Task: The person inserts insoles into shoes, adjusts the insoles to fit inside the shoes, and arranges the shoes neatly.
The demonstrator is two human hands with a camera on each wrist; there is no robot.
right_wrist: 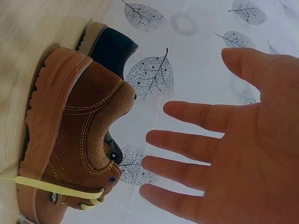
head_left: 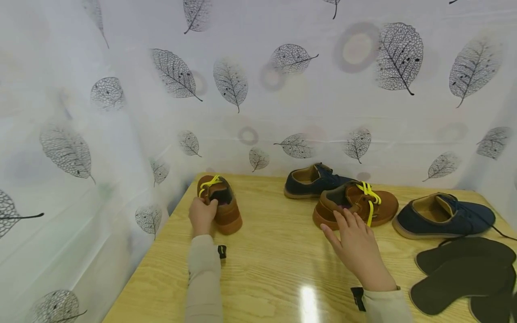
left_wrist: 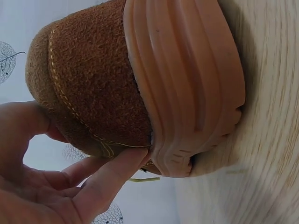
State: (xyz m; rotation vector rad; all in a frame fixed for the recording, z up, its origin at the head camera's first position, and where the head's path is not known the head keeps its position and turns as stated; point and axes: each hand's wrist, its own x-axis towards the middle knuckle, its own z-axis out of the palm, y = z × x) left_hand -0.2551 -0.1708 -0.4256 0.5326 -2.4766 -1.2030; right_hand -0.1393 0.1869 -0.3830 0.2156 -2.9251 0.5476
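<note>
left grip is pinching a brown shoe from its left; spread, empty right grip is hovering near its twin.

And here it is, a pale, white-looking sheeting filling the whole back of the scene, turning a soft corner and running down the left side! Dark skeleton leaves are scattered right across it, veins finely netted, stems pointing every which way, some crisp, others fading to grey. Look between them: faint blurry rings, washed-out and smudgy. Over on the left, long slanting creases catch the light. Below, the table, yellowish with a streaky wood grain, its far edge right up by the sheeting, and there, near the front, a bright white reflection gleams on the surface!
</note>
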